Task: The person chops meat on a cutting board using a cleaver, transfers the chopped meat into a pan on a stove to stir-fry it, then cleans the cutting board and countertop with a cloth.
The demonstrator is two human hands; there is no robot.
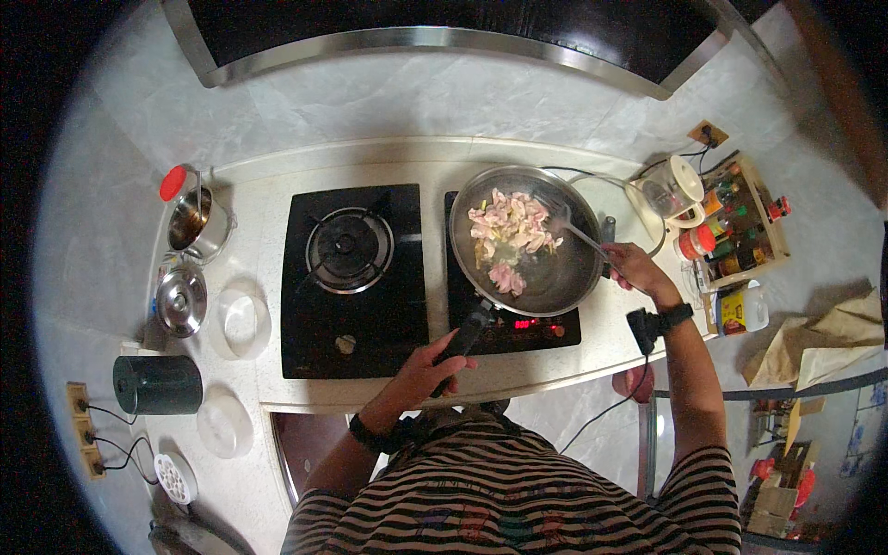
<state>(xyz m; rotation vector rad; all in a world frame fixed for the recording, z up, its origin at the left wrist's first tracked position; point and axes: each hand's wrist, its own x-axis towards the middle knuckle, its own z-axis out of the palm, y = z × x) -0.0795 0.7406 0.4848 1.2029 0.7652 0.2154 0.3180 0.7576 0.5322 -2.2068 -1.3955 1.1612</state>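
Observation:
My left hand [433, 371] grips the black handle [469, 334] of a frying pan [555, 288]. The pan rests on a black induction cooktop [499, 340] with a lit red display. Pieces of pale pink sliced meat [517, 220] lie heaped across the pan's left and middle, with a smaller pink clump near the front. In my right hand [635, 267] is the handle of a spatula [586, 239]. Its slotted head touches the meat's right side. Some liquid shows among the pieces.
Left of the pan is a gas burner [350, 250]. Beyond it stand a steel pot [208, 232], a metal lid [182, 302] and translucent bowls [239, 325]. At the right are a glass-bodied appliance [666, 191] and a wooden rack [770, 225] of bottles. A range hood [444, 41] hangs above.

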